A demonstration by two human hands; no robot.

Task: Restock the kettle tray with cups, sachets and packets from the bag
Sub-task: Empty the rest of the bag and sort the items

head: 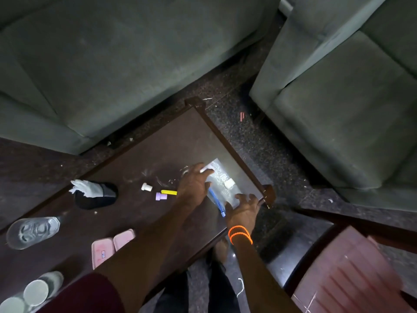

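Observation:
A clear zip bag (pixel 222 185) with a blue zip strip lies on the right part of the dark table (pixel 158 150); a small white packet (pixel 229 183) shows inside it. My left hand (pixel 194 185) rests over the bag's mouth and pinches a white stick sachet (pixel 207 170) at its fingertips. My right hand (pixel 243 208), with orange bands on the wrist, grips the bag's near edge with curled fingers. Left of the bag lie a white cap-shaped piece (pixel 146 187), a purple one (pixel 161 196) and a yellow sachet (pixel 168 192). Paper cups (pixel 36 292) stand at the bottom left.
A black holder with white tissue (pixel 94 194) stands mid-table. A clear water bottle (pixel 33 231) lies on its side at the left, and two pink packets (pixel 112 245) lie near the front edge. Grey sofas surround the table; a reddish chair (pixel 343 274) stands at the lower right.

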